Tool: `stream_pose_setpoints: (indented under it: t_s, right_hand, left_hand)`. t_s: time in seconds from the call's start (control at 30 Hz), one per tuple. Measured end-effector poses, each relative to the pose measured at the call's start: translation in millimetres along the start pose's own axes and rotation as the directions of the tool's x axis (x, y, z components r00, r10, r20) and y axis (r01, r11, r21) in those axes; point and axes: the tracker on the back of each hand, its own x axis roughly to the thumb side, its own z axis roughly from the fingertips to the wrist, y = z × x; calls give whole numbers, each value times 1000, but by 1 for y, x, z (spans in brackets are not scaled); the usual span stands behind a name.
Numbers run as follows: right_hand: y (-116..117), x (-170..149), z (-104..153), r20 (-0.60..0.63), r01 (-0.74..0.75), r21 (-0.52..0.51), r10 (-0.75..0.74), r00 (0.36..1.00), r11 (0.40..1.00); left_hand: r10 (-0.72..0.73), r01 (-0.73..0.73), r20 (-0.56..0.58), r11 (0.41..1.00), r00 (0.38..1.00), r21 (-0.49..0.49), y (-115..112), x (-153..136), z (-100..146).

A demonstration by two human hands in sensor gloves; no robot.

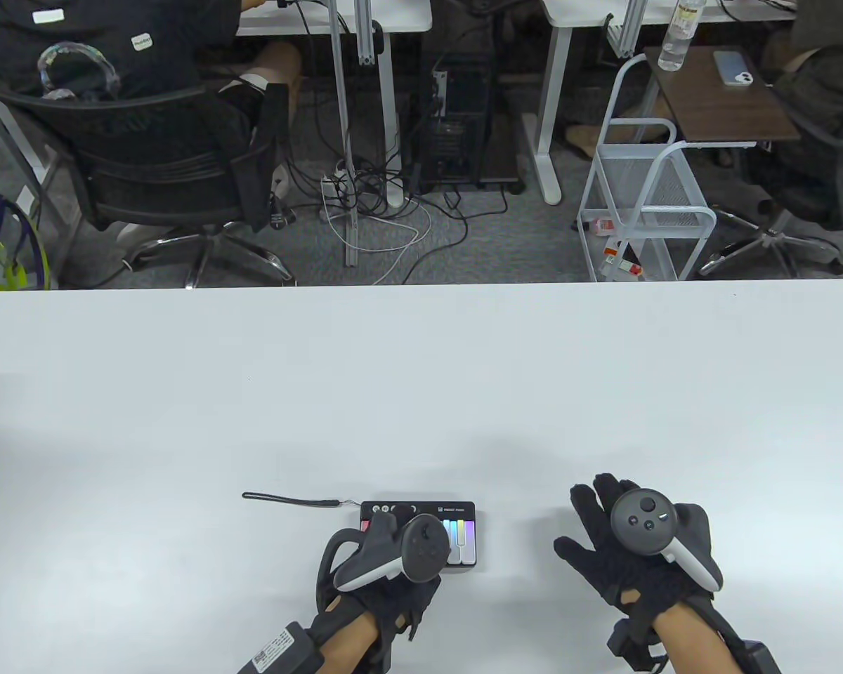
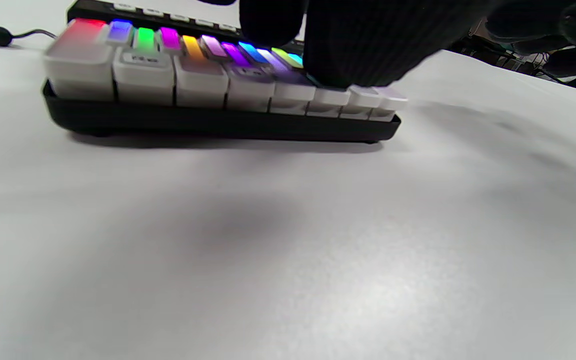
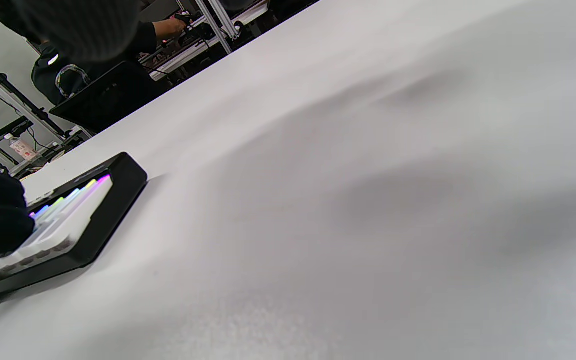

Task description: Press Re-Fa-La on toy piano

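Toy piano as landmark. Beyond it: bare white table up to the far edge. Left of it: black wrist strap lying flat on the surface, touching the piano's far-left corner. Above its keys: blocked by the left hand. Right of it: bare strip, then the right hand, well apart.

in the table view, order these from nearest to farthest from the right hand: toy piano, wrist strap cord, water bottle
1. toy piano, just to the left of the right hand, under the left hand.
2. wrist strap cord, lying on the table left of the piano.
3. water bottle, on the brown side table far beyond the white table.
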Motion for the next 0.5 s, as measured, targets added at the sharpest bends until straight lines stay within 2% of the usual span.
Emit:
stream_pose_setpoints:
  t_s: [0.23, 0.5]
  right_hand:
    - [0, 0, 0, -2, -1, 1, 1, 1000, 1000]
    - [-1, 0, 0, -1, 7, -1, -7, 1000, 1000]
  left_hand:
    - [-51, 50, -13, 998, 999, -30, -3, 5, 0]
    - [6, -5, -33, 1000, 999, 17, 10, -9, 4]
